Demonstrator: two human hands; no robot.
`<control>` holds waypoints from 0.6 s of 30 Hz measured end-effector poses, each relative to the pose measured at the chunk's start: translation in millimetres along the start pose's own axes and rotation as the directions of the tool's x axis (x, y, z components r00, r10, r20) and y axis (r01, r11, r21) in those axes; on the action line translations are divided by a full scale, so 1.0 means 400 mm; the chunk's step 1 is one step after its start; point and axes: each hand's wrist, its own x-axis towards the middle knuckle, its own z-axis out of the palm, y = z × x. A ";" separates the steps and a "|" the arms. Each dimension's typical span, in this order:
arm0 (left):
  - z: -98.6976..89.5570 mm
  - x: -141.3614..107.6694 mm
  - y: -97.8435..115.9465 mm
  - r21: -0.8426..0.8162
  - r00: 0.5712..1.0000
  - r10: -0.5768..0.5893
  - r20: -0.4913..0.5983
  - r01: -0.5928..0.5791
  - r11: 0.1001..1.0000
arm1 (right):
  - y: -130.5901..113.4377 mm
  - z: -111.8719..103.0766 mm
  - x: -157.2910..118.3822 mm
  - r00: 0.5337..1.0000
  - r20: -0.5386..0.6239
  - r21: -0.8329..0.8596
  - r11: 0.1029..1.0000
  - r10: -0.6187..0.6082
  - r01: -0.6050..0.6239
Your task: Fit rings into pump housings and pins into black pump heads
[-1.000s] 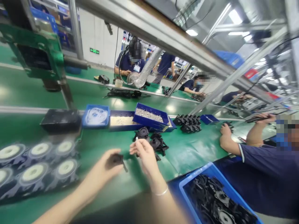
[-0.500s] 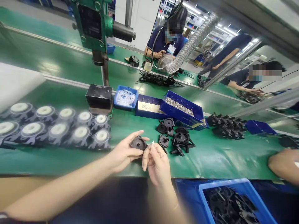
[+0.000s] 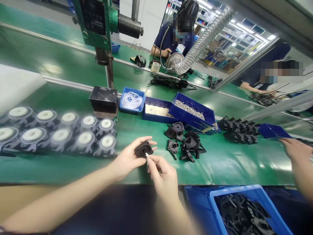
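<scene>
We've got a green machine (image 3: 94,27) at upper left, a scuffed black block (image 3: 104,100) left of centre, a seated person (image 3: 164,40) at upper centre beside a silver flexible duct (image 3: 203,43), black cables (image 3: 163,82) just below, and a second person (image 3: 255,73) at upper right.

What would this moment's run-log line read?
left hand: holds black part | right hand: pinches small white piece at black part | near right hand: loose components
</scene>
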 end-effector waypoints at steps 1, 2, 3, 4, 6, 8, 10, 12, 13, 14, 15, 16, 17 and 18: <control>0.001 -0.001 0.000 0.054 1.000 0.013 0.003 -0.013 0.998 | -0.001 0.000 0.001 1.000 -0.011 -0.039 0.999 -0.026 0.025; 0.002 -0.002 0.000 0.110 1.000 0.024 0.006 -0.025 0.994 | -0.002 -0.001 0.002 0.999 -0.018 -0.072 0.996 -0.048 0.047; 0.003 -0.004 0.001 0.170 0.999 0.035 0.009 -0.036 0.985 | -0.004 -0.001 0.003 0.997 -0.020 -0.102 0.993 -0.068 0.066; 0.004 -0.006 0.002 0.237 0.999 0.049 0.012 -0.050 0.970 | -0.006 -0.002 0.004 0.996 -0.019 -0.128 0.988 -0.087 0.084; 0.003 -0.009 0.002 0.394 0.996 0.086 0.024 -0.089 0.915 | -0.009 -0.005 0.003 0.993 -0.005 -0.177 0.977 -0.121 0.119; 0.001 -0.012 0.001 0.555 0.986 0.150 0.065 -0.161 0.816 | -0.011 -0.006 -0.001 0.986 0.012 -0.233 0.959 -0.164 0.162; -0.002 -0.013 0.000 0.681 0.970 0.204 0.130 -0.237 0.693 | -0.009 -0.005 -0.005 0.976 0.021 -0.302 0.929 -0.217 0.213; -0.004 -0.011 0.000 0.758 0.958 0.225 0.179 -0.280 0.589 | -0.006 -0.002 -0.007 0.962 0.025 -0.360 0.895 -0.273 0.263; -0.005 -0.010 0.000 0.782 0.956 0.224 0.191 -0.286 0.554 | -0.005 -0.001 -0.007 0.955 0.026 -0.376 0.882 -0.295 0.282; -0.006 -0.009 0.000 0.799 0.955 0.219 0.201 -0.289 0.527 | -0.003 0.001 -0.005 0.950 0.026 -0.383 0.875 -0.312 0.297; -0.007 -0.007 0.001 0.812 0.954 0.214 0.210 -0.292 0.505 | -0.001 0.003 -0.003 0.946 0.027 -0.384 0.871 -0.322 0.307; -0.007 -0.006 0.002 0.822 0.954 0.205 0.220 -0.294 0.488 | 0.000 0.005 0.000 0.945 0.029 -0.382 0.870 -0.327 0.312; -0.007 -0.004 0.002 0.829 0.954 0.194 0.230 -0.296 0.474 | 0.001 0.006 0.003 0.945 0.031 -0.380 0.870 -0.327 0.313; -0.007 -0.003 0.003 0.834 0.954 0.182 0.239 -0.298 0.464 | 0.002 0.008 0.006 0.945 0.031 -0.377 0.872 -0.326 0.313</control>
